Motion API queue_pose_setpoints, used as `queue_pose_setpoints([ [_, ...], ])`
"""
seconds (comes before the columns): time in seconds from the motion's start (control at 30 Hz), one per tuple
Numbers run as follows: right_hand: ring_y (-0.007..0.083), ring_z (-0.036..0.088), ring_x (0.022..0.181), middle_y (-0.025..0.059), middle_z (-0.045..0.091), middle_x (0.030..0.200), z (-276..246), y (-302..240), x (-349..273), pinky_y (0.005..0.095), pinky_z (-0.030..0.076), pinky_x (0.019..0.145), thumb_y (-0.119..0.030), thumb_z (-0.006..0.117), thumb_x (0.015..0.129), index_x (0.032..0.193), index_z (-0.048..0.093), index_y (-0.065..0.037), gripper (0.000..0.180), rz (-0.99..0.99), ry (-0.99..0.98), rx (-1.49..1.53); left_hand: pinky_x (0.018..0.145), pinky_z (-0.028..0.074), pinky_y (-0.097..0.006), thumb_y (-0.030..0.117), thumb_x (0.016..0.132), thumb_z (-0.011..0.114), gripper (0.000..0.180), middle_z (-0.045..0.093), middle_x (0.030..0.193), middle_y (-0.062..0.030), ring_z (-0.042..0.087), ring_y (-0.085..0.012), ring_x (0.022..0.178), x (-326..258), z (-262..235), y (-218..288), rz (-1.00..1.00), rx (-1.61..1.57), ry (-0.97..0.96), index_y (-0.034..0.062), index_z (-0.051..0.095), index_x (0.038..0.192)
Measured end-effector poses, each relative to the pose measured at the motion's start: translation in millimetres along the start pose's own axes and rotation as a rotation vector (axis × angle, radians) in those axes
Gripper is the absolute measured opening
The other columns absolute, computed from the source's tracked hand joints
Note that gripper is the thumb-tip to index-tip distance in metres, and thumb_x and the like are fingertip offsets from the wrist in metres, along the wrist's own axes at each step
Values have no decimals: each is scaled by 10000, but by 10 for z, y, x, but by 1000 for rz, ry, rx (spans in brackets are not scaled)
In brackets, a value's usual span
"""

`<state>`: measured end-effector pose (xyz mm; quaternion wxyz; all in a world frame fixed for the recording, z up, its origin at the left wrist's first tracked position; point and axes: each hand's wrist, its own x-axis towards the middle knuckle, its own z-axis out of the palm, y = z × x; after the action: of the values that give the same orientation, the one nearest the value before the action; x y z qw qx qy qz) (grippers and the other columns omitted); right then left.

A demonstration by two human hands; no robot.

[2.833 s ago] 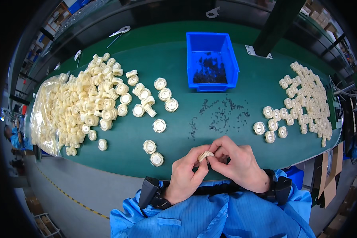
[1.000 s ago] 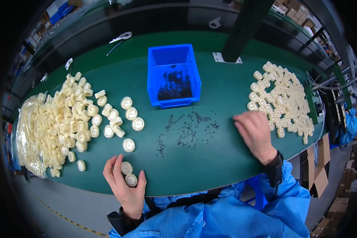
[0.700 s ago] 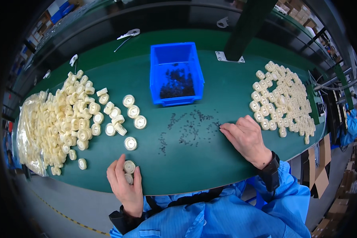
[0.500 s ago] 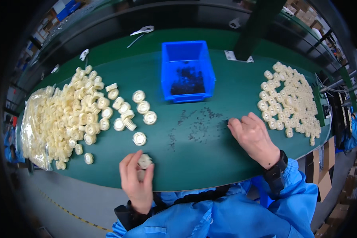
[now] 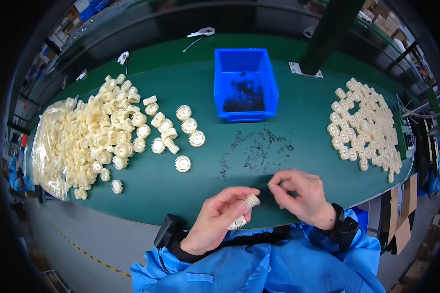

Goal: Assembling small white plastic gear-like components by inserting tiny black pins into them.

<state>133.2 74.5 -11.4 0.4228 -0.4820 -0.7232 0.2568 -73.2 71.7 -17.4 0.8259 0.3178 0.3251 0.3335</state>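
Note:
Near the table's front edge, my left hand (image 5: 211, 220) is closed round two cream plastic gears: an upper gear (image 5: 252, 200) at the fingertips and a lower gear (image 5: 237, 223) by the palm. To its right, a short gap away, my right hand (image 5: 305, 199) holds thumb and forefinger together in a pinch; whatever is between them is too small to make out. Tiny black parts (image 5: 263, 150) lie scattered on the green table (image 5: 200, 183) beyond both hands. A single cream gear (image 5: 183, 164) lies flat to the left of them, with several more behind it.
At the back stands an open blue bin (image 5: 246, 116) with black parts inside. A heap of cream gears (image 5: 107, 132) spills from a clear plastic bag (image 5: 49, 146) at left. More gears (image 5: 366, 128) lie flat at right. A dark post (image 5: 327, 39) rises behind the table.
My left hand has picked up two gears from the table and moved right with them. My right hand has come back from the black parts toward the left hand. The view has shifted slightly.

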Motion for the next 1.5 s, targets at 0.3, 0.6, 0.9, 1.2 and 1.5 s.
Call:
queue_pose_setpoints([
  [0.3,98,536,449,2,532,525,-85,-115,-25,251,393,429,-39,649,837,929,589,-45,110,282,-392,312,818,493,-232,-28,845,647,457,602,1069,-94,587,-106,952,49,-19,-116,96,73,-14,-3,448,1255],
  [0.6,89,549,453,11,546,525,-19,-101,-45,247,399,425,-26,639,844,950,585,-26,119,272,-347,292,880,487,-263,-29,816,685,450,600,1097,-106,587,-143,1015,60,-62,-174,122,56,-22,-12,473,1213],
  [0.9,81,557,463,17,558,519,-11,-114,-39,231,394,426,-38,640,853,954,595,-26,111,298,-392,332,874,490,-254,-30,812,692,461,604,1083,-104,593,-131,994,53,-68,-163,148,79,-9,-11,471,1216],
  [1.2,58,578,500,20,617,562,-40,-32,-71,210,421,487,-93,624,880,971,612,-45,103,491,-510,566,871,501,-272,-53,796,698,471,601,1080,-101,591,-138,995,35,-86,-200,180,91,-79,-15,471,1208],
  [1.5,149,636,591,22,662,681,-37,-14,-75,251,474,543,-112,669,830,943,625,-75,126,266,-582,363,835,514,-289,-120,737,704,479,629,1040,-150,623,-178,956,-1,-76,-176,151,205,-42,-47,477,1152],
])
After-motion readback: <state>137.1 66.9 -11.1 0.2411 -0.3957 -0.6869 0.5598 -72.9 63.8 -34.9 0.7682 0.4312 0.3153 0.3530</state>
